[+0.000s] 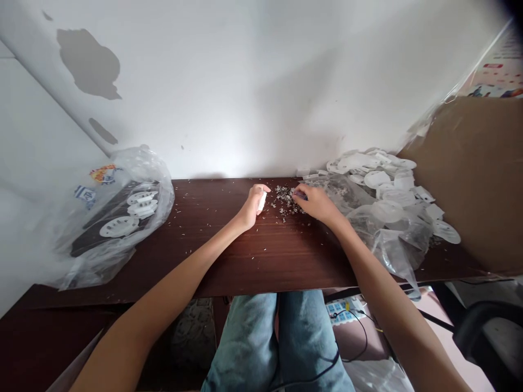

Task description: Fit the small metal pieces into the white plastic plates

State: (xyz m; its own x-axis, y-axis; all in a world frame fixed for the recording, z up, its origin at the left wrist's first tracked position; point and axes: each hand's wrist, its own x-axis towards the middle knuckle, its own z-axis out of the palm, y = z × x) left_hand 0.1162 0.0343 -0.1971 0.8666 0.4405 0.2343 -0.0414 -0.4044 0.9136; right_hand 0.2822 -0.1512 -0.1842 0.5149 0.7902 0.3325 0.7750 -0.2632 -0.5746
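Observation:
My left hand [252, 206] is closed around a white plastic piece [262, 202], held on edge above the middle of the table. Just right of it, a loose pile of small metal parts [283, 195] lies scattered on the dark wood. My right hand [316, 202] reaches into the right side of that pile with its fingers curled together. Something dark and purplish [301, 195] shows at those fingers, too small to make out.
White plastic discs and blocks [388, 179] are heaped at the right on clear plastic film [384, 239], beside a cardboard box [474, 174]. On the left, a clear bag [155, 163] holds several white round pieces [119, 226]. Tiny white scraps dot the brown table [229, 267].

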